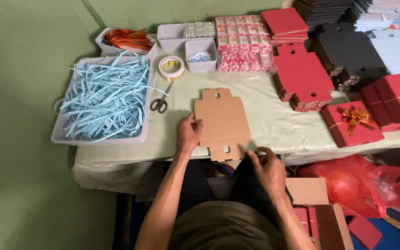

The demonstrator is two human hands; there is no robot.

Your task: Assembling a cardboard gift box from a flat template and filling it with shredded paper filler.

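A flat brown cardboard box blank [223,122] with cut-out holes lies on the pale green tablecloth [278,125] in front of me. My left hand [188,133] grips its left edge, fingers curled over the cardboard. Over at the blank's lower right corner, my right hand [268,167] pinches the edge near the table's front edge.
A grey tray of pale blue paper shreds [105,97] sits at left, with scissors [160,103] and a tape roll [171,67] beside it. Stacks of red box blanks [302,76], black blanks [348,55], finished red boxes with gold bows [353,122] and small bins fill the back and right. A red plastic bag [362,183] lies below.
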